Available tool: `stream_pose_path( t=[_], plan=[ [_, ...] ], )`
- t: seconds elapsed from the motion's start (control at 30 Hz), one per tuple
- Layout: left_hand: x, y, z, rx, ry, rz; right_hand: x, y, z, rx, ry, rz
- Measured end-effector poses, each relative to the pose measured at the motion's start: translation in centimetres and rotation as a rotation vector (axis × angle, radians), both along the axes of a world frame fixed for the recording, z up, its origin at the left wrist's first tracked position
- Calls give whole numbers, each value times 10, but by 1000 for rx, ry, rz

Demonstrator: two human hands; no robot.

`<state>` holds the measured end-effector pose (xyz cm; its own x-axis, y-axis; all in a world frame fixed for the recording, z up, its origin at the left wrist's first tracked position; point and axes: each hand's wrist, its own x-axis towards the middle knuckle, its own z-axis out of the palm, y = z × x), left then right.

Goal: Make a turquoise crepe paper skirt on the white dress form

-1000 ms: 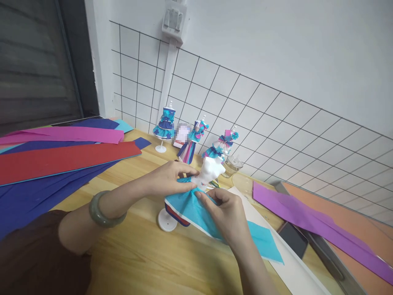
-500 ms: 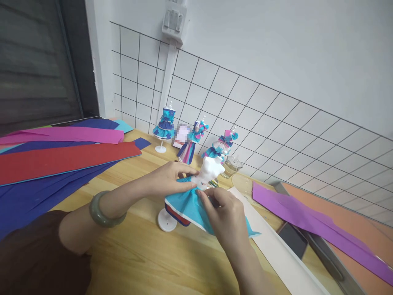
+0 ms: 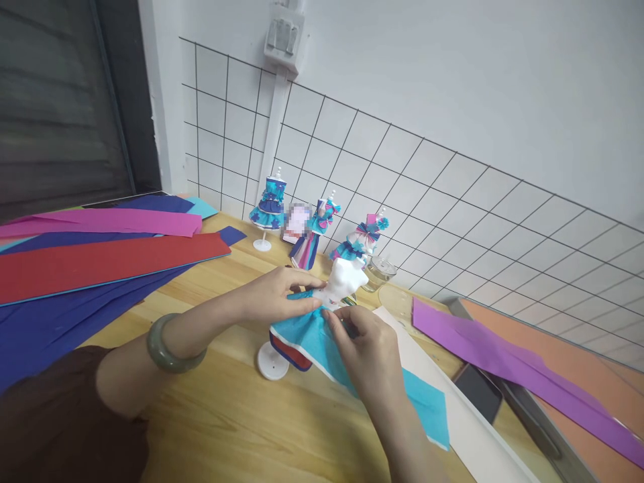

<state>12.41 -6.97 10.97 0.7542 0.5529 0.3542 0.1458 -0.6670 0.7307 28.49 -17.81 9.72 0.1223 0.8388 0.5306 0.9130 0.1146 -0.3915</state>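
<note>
A small white dress form point(image 3: 347, 278) leans to the right over the table, its round white base point(image 3: 273, 361) showing at the lower left. Blue paper point(image 3: 316, 339) is gathered around its waist, with a red and navy layer point(image 3: 290, 353) beneath. My left hand point(image 3: 284, 293) is closed on the paper's top edge at the left of the waist, thumb and fingers on either side. At the front of the waist, my right hand point(image 3: 365, 335) pinches the gathered blue paper. The loose end of the paper stretches out to the right behind my right wrist.
Three dressed forms, one at the left point(image 3: 269, 208), stand along the wall grid beside a glass point(image 3: 381, 274). Red point(image 3: 111, 265) and pink sheets lie left. At right are white paper point(image 3: 453, 409), purple paper point(image 3: 518, 372) and a phone point(image 3: 477, 394).
The loose right end of the blue paper has swung out and down, and more of it shows past my right wrist. Both hands stay nearly in place at the waist.
</note>
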Motion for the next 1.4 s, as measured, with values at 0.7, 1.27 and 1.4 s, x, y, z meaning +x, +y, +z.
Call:
stream_pose_path(
  t=[0.7, 1.27, 1.4],
  plan=[
    [5, -2, -4, -24, 10, 94, -3, -7, 10, -145, 113, 61],
    [2, -4, 0, -13, 8, 45, 1, -15, 20, -266, 257, 144],
    [1, -4, 0, -24, 14, 19, 4, -14, 20, -414, 238, 63]
  ],
)
